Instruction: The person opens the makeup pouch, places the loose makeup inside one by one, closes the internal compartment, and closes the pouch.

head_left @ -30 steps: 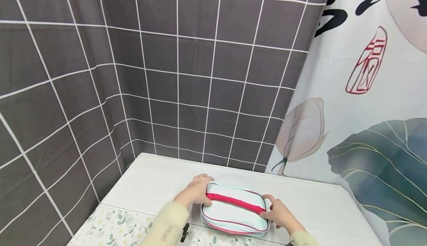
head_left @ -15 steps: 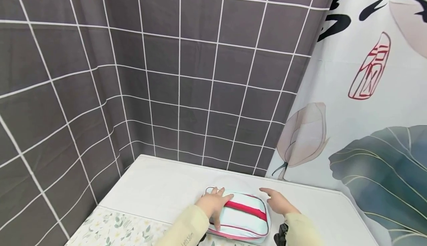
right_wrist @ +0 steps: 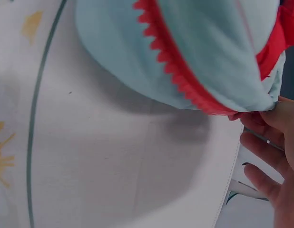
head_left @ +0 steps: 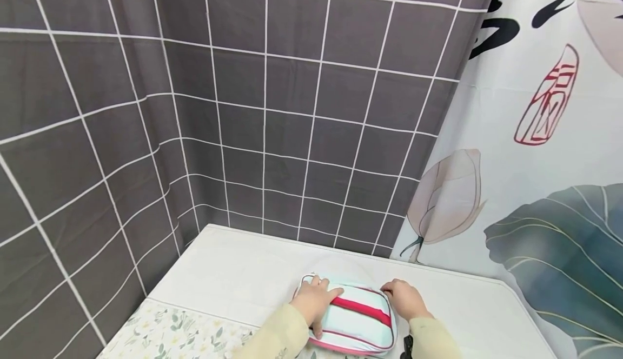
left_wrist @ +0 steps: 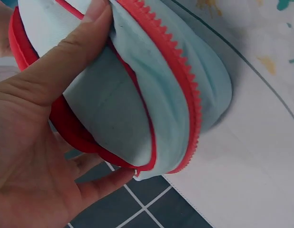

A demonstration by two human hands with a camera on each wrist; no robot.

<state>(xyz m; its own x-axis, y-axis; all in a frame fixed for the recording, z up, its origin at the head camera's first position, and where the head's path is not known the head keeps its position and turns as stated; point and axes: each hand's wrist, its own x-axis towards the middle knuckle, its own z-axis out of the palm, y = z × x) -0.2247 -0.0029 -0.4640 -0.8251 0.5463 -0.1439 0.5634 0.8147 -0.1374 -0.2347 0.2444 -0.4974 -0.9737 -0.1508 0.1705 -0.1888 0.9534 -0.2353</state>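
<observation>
A pale blue zippered pouch (head_left: 352, 326) with red piping and a red strap (head_left: 365, 310) across its top lies near the table's front. My left hand (head_left: 313, 300) grips its left end from above, thumb toward the near side and fingers spread to the far side. In the left wrist view that thumb (left_wrist: 66, 59) presses on the pouch's top edge. At the far right corner, my right hand (head_left: 406, 299) pinches the pouch where the red toothed zipper trim (right_wrist: 173, 66) ends. Whether a zipper pull is between those fingertips is hidden.
The white table (head_left: 243, 261) has a floral-patterned cover (head_left: 170, 329) along its front. A dark grid-patterned curtain (head_left: 292, 132) hangs behind and to the left. On the right hangs a white cloth (head_left: 496, 105) with painted leaves.
My left hand has moved from the pouch's left side onto its top. My right hand let go of the right side, lifted with forefinger extended, then came to pinch the far right corner.
</observation>
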